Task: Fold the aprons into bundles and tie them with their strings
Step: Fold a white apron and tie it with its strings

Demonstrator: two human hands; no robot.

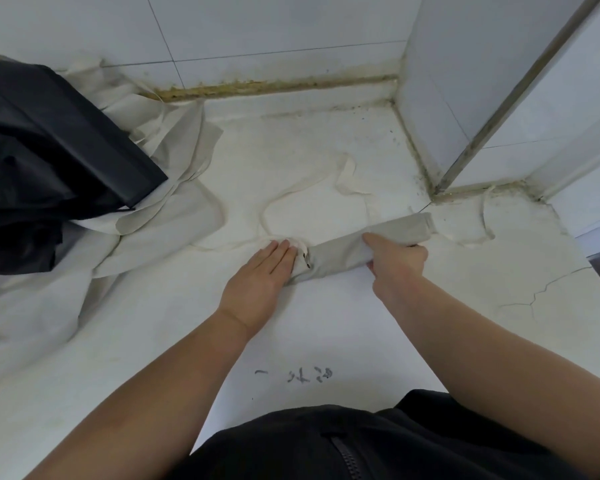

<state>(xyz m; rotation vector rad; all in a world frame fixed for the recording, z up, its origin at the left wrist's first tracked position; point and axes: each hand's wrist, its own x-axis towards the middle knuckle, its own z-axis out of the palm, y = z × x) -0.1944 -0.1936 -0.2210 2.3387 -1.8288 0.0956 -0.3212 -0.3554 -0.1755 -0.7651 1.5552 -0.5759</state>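
Observation:
A beige apron rolled into a long narrow bundle lies across the middle of the white counter. My right hand grips the bundle near its right half, fingers curled around it. My left hand lies flat with its fingertips pressing the bundle's left end. The apron's pale strings trail loose in loops behind the bundle, and one string curls off past its right end.
A heap of loose beige aprons fills the left side, with black fabric lying on top of it. A tiled wall runs along the back and a tiled pillar juts in at the right. Handwritten marks sit near the front.

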